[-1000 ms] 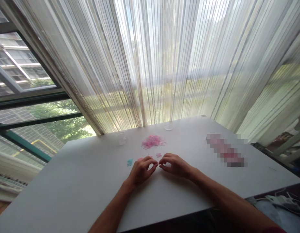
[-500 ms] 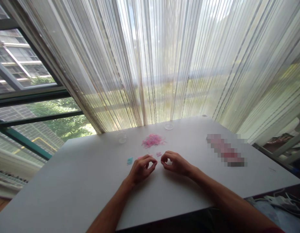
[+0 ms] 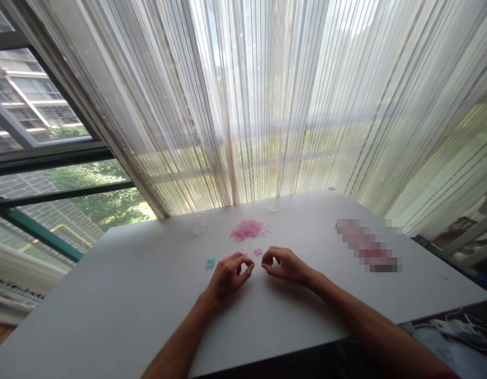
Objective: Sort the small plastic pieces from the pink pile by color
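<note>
My left hand (image 3: 231, 275) is closed in a pinch, thumb against forefinger, low over the white table (image 3: 121, 300). Facing it, my right hand (image 3: 285, 265) pinches in the same way. A faint, thin pale strand (image 3: 258, 263) seems to span the small gap between the fingertips; it is too fine to name. Just beyond the hands lies a small pink cluster (image 3: 258, 252), and more pink bits are partly hidden behind my left hand. A turquoise cluster (image 3: 211, 263) sits to the left. Farther back is a loose pile of thin pink pieces (image 3: 249, 230).
A clear cup (image 3: 198, 225) stands at the back left, and a clear round dish or lid (image 3: 273, 207) near the back edge. On the right lies a pixelated reddish object (image 3: 365, 246). Sheer curtains (image 3: 267, 105) hang behind the table. Cables (image 3: 460, 329) lie at the lower right.
The gap between my fingertips has grown very slightly. Both hands keep their pinch, and the things on the table stay where they were.
</note>
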### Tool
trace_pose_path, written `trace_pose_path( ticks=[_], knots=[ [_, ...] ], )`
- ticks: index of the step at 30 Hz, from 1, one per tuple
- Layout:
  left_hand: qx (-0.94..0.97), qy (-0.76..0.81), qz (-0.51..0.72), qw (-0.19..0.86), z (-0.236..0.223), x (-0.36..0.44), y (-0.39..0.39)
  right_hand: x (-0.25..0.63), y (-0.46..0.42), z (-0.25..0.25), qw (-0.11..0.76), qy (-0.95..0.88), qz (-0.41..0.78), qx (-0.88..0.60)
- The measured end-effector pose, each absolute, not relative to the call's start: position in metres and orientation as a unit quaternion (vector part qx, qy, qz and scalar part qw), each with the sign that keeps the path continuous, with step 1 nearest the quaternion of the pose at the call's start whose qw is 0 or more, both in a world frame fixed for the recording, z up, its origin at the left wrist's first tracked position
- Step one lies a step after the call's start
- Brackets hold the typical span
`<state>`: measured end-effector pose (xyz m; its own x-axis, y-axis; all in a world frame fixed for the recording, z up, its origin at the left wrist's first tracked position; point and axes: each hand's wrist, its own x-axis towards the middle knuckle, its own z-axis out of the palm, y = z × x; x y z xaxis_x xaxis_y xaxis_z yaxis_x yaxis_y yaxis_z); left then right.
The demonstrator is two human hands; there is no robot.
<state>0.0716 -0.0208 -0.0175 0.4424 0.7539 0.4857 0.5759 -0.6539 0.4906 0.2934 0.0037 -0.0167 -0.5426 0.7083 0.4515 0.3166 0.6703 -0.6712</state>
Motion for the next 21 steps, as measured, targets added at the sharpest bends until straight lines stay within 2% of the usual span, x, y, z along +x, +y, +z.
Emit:
trace_pose_path(
  ticks=[6, 11, 21],
  knots=[
    [0.842, 0.403, 0.333, 0.130, -0.020, 0.070, -0.020, 0.304, 0.010, -0.013, 0.355, -0.844, 0.251, -0.313],
    [0.842, 0.410, 0.325, 0.134, -0.020, 0.070, -0.020, 0.332, 0.024, -0.006, 0.347, -0.829, 0.228, -0.375],
    [0.842, 0.408, 0.323, 0.141, -0.018, 0.069, -0.021, 0.348, 0.033, -0.007, 0.301, -0.815, 0.239, -0.433]
  ],
)
